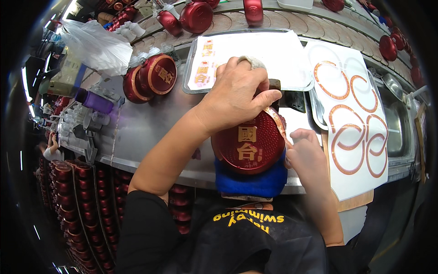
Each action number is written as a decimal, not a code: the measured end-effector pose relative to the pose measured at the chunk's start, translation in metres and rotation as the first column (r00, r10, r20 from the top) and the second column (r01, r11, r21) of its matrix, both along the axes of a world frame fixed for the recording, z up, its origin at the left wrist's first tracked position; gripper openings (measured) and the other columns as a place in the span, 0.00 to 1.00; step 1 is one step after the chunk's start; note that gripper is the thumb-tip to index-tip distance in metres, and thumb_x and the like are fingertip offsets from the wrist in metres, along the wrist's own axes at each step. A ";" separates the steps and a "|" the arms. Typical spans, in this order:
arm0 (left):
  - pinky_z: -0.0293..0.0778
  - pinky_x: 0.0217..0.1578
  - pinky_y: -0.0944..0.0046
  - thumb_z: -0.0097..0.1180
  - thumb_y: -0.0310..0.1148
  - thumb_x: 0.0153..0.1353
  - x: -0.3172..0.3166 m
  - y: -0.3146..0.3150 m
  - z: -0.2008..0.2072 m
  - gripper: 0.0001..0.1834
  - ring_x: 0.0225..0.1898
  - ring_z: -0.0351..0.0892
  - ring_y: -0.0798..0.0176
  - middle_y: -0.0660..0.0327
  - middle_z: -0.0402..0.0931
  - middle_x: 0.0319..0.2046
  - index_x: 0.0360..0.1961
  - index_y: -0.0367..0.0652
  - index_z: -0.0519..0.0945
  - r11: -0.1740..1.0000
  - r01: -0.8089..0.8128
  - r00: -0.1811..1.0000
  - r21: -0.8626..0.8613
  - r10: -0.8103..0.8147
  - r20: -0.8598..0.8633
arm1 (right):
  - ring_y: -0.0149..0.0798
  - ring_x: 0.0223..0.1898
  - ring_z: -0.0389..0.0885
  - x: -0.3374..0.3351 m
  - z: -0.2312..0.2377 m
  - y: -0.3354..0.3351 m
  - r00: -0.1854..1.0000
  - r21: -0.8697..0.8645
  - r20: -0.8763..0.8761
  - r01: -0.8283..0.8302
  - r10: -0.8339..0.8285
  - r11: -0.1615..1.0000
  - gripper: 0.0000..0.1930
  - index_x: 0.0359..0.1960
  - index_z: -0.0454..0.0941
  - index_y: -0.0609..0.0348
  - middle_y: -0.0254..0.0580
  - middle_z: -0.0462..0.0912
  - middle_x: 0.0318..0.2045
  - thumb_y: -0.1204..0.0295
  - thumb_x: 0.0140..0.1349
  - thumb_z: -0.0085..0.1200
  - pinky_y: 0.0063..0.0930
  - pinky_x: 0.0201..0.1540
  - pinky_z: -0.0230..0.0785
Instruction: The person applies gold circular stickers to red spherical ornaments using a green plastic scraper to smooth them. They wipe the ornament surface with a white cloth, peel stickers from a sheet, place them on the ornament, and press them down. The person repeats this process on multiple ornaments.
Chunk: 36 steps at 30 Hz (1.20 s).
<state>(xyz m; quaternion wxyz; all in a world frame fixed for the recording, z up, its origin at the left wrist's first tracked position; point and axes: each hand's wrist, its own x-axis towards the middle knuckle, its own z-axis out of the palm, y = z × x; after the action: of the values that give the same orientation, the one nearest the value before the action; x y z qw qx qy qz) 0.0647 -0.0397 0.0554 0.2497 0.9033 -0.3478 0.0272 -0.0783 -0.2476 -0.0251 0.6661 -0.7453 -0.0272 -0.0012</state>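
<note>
A round, flat-faced dark red bottle with gold characters rests on a blue cloth in front of me. My left hand arches over its upper end, fingers curled round a greyish-white cloth; the thumb points right, by the bottle's upper rim. Along the right rim runs a curved gold-orange decal strip. My right hand, somewhat blurred, is closed on the strip's lower end. What the left fingertips touch is hidden behind the hand.
A metal tray with a white sheet of small decals lies beyond the bottle. To the right, a white sheet carries several ring-shaped strips. Two red bottles and a purple bottle stand left. Farther back runs a slatted conveyor.
</note>
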 end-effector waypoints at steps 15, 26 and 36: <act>0.62 0.60 0.45 0.67 0.57 0.55 -0.005 -0.005 -0.006 0.27 0.55 0.69 0.41 0.44 0.78 0.41 0.36 0.40 0.83 0.993 0.073 0.997 0.089 -0.071 -0.025 | 0.36 0.54 0.72 -0.001 -0.003 0.000 0.993 0.060 -0.108 -0.039 0.045 0.997 0.07 0.32 0.79 0.62 0.45 0.73 0.49 0.73 0.67 0.62 0.29 0.56 0.65; 0.62 0.60 0.44 0.66 0.56 0.55 -0.011 -0.014 -0.007 0.30 0.56 0.70 0.42 0.41 0.79 0.43 0.39 0.33 0.85 0.984 0.046 0.990 0.170 -0.068 0.126 | 0.36 0.53 0.72 -0.005 0.006 -0.004 0.975 0.109 -0.188 -0.097 0.116 0.989 0.08 0.34 0.81 0.63 0.43 0.72 0.49 0.71 0.68 0.61 0.29 0.56 0.66; 0.63 0.62 0.43 0.64 0.41 0.62 -0.006 -0.001 -0.009 0.11 0.56 0.69 0.39 0.47 0.79 0.41 0.39 0.46 0.86 0.987 0.156 0.986 -0.038 -0.153 0.061 | 0.31 0.42 0.76 -0.005 0.009 -0.005 0.998 -0.091 0.054 -0.017 0.022 0.996 0.09 0.32 0.81 0.63 0.45 0.73 0.51 0.70 0.67 0.63 0.26 0.41 0.71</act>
<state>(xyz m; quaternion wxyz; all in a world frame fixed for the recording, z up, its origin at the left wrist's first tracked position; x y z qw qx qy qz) 0.0589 -0.0403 0.0461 0.2600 0.8669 -0.4233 0.0412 -0.0829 -0.2529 -0.0166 0.6307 -0.7741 -0.0531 -0.0139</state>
